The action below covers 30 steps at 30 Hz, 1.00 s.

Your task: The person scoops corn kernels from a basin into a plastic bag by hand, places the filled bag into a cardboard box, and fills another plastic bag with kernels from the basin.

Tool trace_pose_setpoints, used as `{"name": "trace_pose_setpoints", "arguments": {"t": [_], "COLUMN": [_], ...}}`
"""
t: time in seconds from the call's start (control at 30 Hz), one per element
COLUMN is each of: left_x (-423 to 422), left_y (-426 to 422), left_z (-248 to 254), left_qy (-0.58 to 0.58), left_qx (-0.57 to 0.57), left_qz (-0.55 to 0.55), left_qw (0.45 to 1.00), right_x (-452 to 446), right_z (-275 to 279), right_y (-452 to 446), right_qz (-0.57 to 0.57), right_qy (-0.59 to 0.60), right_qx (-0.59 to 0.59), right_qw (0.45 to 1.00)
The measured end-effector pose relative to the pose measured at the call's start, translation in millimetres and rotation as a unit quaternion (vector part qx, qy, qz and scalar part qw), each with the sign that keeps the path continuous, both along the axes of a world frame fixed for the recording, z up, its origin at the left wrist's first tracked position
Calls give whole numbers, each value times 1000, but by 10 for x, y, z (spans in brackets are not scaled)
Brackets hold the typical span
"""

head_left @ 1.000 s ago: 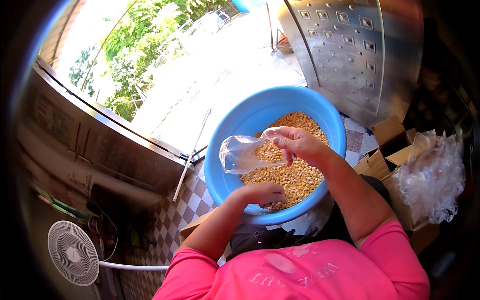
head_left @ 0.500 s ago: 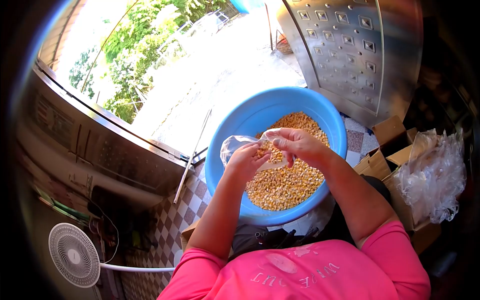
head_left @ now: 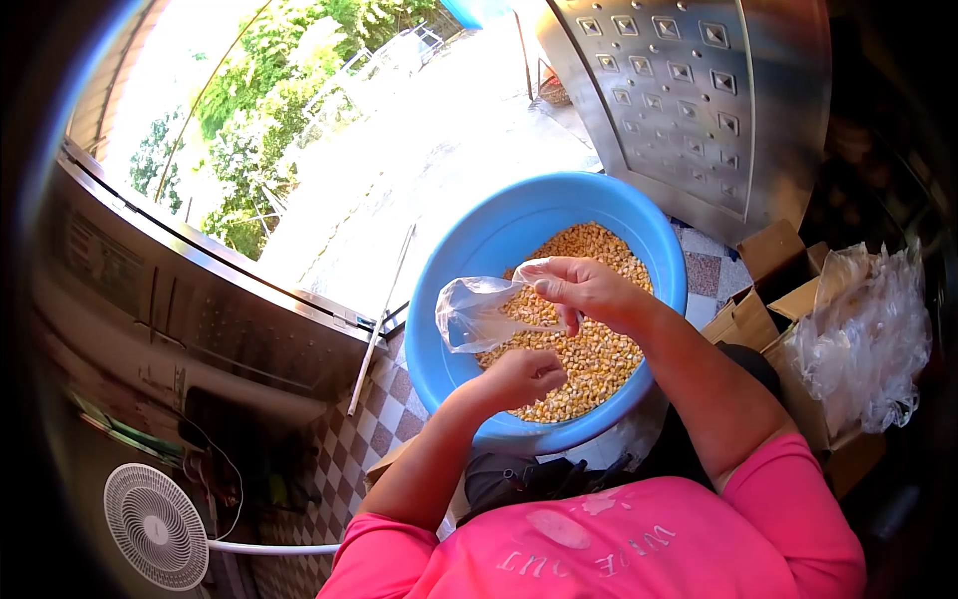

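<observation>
A blue basin (head_left: 454, 250) holds a heap of yellow corn kernels (head_left: 589, 349). Above the corn, my right hand (head_left: 589, 290) pinches the edge of a clear plastic bag (head_left: 474, 314), whose body hangs out to the left. My left hand (head_left: 524, 377) is lower, over the near-left part of the corn, with its fingers curled closed. What those fingers hold, if anything, is hidden.
A cardboard box (head_left: 748, 324) with a pile of clear plastic bags (head_left: 863, 334) stands at the right. Behind the basin is a metal door (head_left: 689, 110). A white fan (head_left: 157, 526) stands at lower left; a thin white pole (head_left: 367, 364) leans nearer the basin.
My left hand has moved from the bag down to the corn, and its fingers have closed. My right hand keeps hold of the bag in nearly the same place. The view has shifted slightly.
</observation>
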<state>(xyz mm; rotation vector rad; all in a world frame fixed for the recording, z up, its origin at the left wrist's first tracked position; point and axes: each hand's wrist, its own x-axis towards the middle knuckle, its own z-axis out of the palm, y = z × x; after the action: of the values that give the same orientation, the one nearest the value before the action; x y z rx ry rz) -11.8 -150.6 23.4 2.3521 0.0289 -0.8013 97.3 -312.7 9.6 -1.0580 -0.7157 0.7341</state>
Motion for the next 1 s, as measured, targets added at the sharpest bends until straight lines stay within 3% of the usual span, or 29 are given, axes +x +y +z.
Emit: {"name": "trace_pose_setpoints", "arguments": {"t": [0.03,0.1,0.17,0.23,0.33,0.47,0.57,0.6,0.67,0.7,0.77,0.8,0.83,0.93,0.97,1.0], "left_x": [15,13,32,59,61,61,81,45,1,-7,-13,-10,14,186,254,322], "left_y": [93,225,265,298,168,233,293,254,209,228,302,328,330,363,346,304], "left_z": [-151,-383,-483,-583,-616,-735,-644,-454,-226,-160,-52,-19,23,149,150,140], "left_qy": [-2,-164,-121,63,82,80,60,62,106,106,202,196,196,107,107,56], "left_qx": [-1,289,299,275,262,255,203,105,-63,-62,-316,-394,-394,-544,-544,-524], "left_qz": [0,-127,-73,-123,-192,-205,-256,-149,35,35,156,184,184,285,285,353], "left_qw": [1000,934,944,951,942,942,943,981,992,992,914,879,879,782,782,773], "right_x": [-3,-25,-30,-27,-36,-14,-21,-25,-24,-22,-3,8,14,18,12,7], "right_z": [13,35,37,41,49,29,34,40,35,29,-3,-19,-29,-35,-28,-16], "right_y": [-2,-15,-19,-23,-17,-2,-10,-15,-14,-13,0,7,10,13,15,15], "right_qz": [0,0,-1,0,7,4,4,3,1,-1,1,3,3,12,6,0], "right_qy": [-2,12,12,13,8,11,10,11,11,11,7,2,3,-5,-6,-7], "right_qx": [-1,1,-1,-3,-2,-1,-4,-5,-3,-2,0,2,2,-2,-5,-7], "right_qw": [1000,1000,1000,1000,1000,1000,1000,1000,1000,1000,1000,1000,1000,1000,1000,1000]}}
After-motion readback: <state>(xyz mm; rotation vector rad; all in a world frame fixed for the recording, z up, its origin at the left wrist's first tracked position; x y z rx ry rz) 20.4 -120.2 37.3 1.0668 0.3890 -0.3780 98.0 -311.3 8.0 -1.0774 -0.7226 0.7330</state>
